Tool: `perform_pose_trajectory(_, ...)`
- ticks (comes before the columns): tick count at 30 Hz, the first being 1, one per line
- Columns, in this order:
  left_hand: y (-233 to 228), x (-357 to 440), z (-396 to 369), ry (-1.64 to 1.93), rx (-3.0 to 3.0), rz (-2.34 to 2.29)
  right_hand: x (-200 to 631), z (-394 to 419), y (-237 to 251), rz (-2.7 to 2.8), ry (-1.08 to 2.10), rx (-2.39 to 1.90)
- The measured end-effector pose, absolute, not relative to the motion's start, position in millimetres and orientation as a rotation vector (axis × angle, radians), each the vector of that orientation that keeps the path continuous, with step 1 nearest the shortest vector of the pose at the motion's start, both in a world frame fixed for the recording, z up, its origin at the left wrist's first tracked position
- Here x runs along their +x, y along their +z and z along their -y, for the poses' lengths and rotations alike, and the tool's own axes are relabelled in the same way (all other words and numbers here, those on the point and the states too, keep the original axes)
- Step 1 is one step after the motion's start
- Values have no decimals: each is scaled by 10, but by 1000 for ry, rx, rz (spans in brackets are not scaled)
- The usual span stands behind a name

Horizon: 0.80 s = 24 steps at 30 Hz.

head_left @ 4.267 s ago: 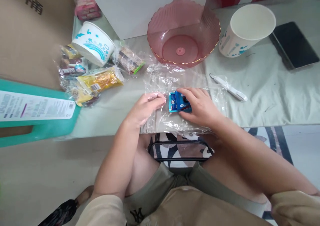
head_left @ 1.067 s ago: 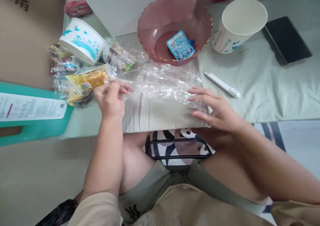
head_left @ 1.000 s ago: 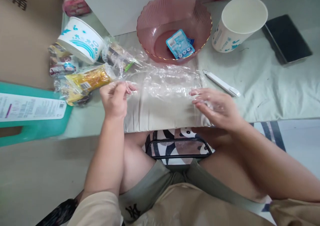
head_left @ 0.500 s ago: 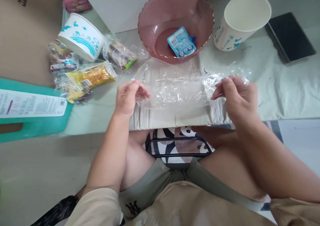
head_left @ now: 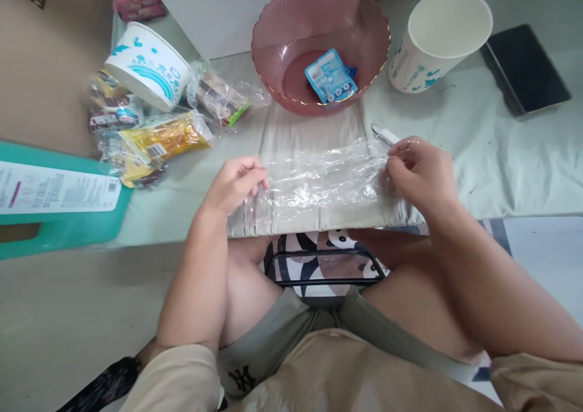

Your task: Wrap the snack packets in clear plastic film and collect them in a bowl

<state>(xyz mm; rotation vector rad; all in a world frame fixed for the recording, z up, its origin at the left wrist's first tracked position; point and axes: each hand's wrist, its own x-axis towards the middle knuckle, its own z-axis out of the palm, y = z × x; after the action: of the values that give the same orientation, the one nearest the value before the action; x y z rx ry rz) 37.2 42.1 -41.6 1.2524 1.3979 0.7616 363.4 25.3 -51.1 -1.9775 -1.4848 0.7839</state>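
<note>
A crinkled sheet or bag of clear plastic film (head_left: 314, 181) stretches between my hands over the cloth near the front edge. My left hand (head_left: 237, 181) is closed in a pinch on its left end. At the right end, my right hand (head_left: 421, 172) pinches the film with bent fingers. Beside the right fingertips lies a slim white object with a shiny tip (head_left: 385, 135), perhaps a small cutter; the hand hides part of it. Just behind the film stands a pink fluted bowl (head_left: 282, 90) holding a blue-and-white sachet (head_left: 331, 77).
A white paper tub (head_left: 150, 66) leans among several wrapped snacks (head_left: 166, 136) on the left. Nearby are a teal container (head_left: 68, 230) and a cardboard box (head_left: 54, 66). Back right are a tall paper cup (head_left: 423, 60) and a black phone (head_left: 528, 69). Pale cloth (head_left: 501, 175) covers the table.
The film has come down lower and flatter toward the front edge. My right hand has shifted slightly left, and the slim white object shows more clearly beside it.
</note>
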Motion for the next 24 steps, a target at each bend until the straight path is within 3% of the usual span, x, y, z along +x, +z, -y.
perform_pose_trajectory(4, -404, 363, -399, 786, 1328, -1466, 3646, -255, -554, 1501, 796, -2005)
perform_pose_trajectory(12, -365, 72, -348, 232, 1654, -1526, 3675, -281, -568, 1622, 615, -2021)
perform_pose_trajectory(21, -447, 251, -358, 709, 1901, -1649, 3622, -211, -568, 2028, 266, -1854)
perform_pose_trajectory(24, -446, 451, -357, 577, 1975, -1647, 3459, -169, -516, 2174, 221, -1853)
